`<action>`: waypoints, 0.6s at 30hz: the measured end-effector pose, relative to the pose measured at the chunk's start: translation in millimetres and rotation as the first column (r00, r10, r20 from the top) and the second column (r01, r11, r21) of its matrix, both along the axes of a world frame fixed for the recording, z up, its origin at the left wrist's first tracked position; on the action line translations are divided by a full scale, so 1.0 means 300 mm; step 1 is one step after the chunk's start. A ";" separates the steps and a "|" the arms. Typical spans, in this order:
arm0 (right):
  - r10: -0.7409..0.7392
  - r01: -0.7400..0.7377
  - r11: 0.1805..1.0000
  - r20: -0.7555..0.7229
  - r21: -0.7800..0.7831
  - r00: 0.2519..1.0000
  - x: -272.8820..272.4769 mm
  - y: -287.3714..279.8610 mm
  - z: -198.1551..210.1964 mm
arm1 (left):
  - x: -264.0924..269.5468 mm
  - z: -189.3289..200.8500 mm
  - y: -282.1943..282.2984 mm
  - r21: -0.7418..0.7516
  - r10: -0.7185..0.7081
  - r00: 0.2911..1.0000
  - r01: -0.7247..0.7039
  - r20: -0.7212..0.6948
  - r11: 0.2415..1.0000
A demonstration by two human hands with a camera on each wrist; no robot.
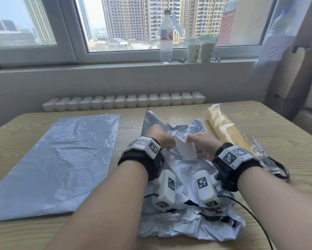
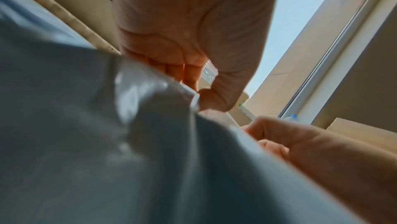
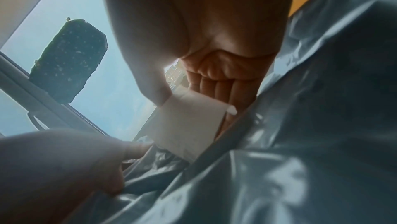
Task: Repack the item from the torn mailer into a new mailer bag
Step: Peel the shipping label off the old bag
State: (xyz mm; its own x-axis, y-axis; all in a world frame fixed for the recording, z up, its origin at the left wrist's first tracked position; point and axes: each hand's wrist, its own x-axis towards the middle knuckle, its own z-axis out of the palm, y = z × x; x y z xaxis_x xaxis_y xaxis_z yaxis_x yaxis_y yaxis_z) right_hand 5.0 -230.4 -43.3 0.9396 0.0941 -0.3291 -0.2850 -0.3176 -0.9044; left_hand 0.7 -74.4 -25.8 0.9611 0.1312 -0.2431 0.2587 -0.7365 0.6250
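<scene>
- the white item [image 1: 185, 149] is only half out of the torn mailer [image 1: 178, 177], its lower end is hidden inside the crumpled grey plastic so can't tell its full shape, looks like a flat white paper-ish rectangle
- right hand [image 1: 203, 146] is pinching the top edge of the white item, thumb on one face and curled fingers on the other, pretty clear in the right wrist view [image 3: 187, 125]
- left hand [image 1: 160, 137] is pinching a fold of the torn mailer right beside the item, thumb pressed against curled fingers; left wrist view is mostly blurry grey plastic [image 2: 107, 142] so the fingertips are hard to see there
- the near end of the torn mailer has ragged black-edged rips, partly covered by the wrist cameras
- scissors [image 1: 270, 159] at the right are partly hidden under a clear wrapper
- counts: one new mailer [image 1: 57, 159] lying flat on the left of the table [image 1: 286, 141], well apart from the hands; one torn mailer in the middle; one long pack of yellowish sticks [image 1: 227, 130] on the right
- on the sill: one water bottle [image 1: 166, 37], two paper cups [image 1: 200, 51]
</scene>
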 end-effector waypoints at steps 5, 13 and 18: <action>-0.039 0.043 0.997 -0.066 0.066 0.997 0.006 -0.003 -0.007 | 0.004 -0.013 0.024 -0.084 -0.008 0.997 0.001 -0.078 0.997; 0.009 -0.012 0.998 0.055 0.064 0.998 0.025 -0.018 -0.036 | 0.006 -0.073 0.024 0.146 -0.038 0.999 0.035 0.018 0.989; -0.019 0.029 0.998 0.148 -0.064 0.989 0.063 -0.033 -0.079 | 0.008 -0.107 0.034 0.152 -0.038 0.999 0.043 -0.034 0.987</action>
